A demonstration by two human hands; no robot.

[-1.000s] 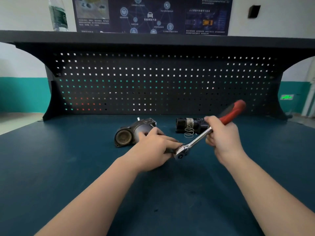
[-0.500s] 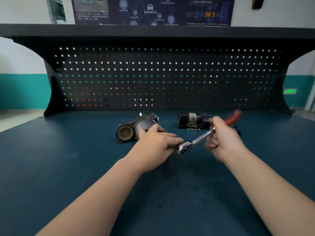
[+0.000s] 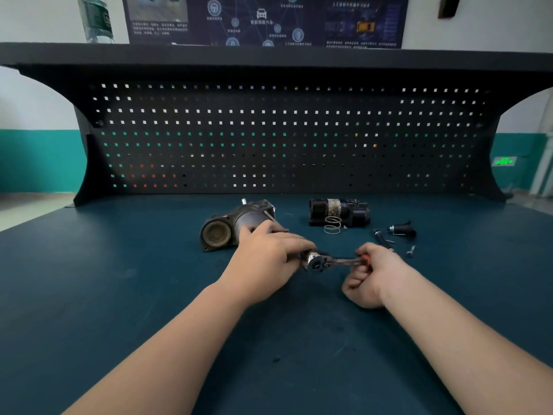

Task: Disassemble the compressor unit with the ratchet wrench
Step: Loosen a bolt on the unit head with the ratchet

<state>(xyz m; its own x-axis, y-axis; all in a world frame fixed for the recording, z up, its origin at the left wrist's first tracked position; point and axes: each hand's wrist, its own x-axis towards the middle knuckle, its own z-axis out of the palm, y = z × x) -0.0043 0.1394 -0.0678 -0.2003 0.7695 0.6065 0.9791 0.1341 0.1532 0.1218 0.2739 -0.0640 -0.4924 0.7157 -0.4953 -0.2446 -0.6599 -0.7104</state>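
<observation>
The compressor unit [image 3: 236, 224] lies on its side on the dark blue surface [image 3: 119, 295], a little left of the frame's centre, its round open end facing the lower left. The left hand [image 3: 269, 262] lies over the unit's near right end with fingers curled down around it, and its fingertips reach the chrome head of the ratchet wrench [image 3: 318, 262]. The wrench runs nearly level to the right from there. The right hand [image 3: 372, 275] is closed in a fist around its handle, so only a sliver of red grip shows between the fingers.

Behind the wrench, right of centre, a second dark motor-like part [image 3: 341, 211] lies on the surface with a silver label band around it; the print on it is too small to read. A wire spring [image 3: 332, 225] stands just in front of it. Further right lie a small black cap [image 3: 402, 229], a long bolt [image 3: 381, 237] and a short screw [image 3: 411, 251], all near one another.

A black pegboard [image 3: 284, 139] rises at the back of the surface. Above it hangs a dark poster [image 3: 263, 19] with car icons and Chinese text, too blurred to read. A plastic bottle [image 3: 95, 19] with a green label stands at the upper left. A green lit sign [image 3: 504, 161] glows at the right edge.
</observation>
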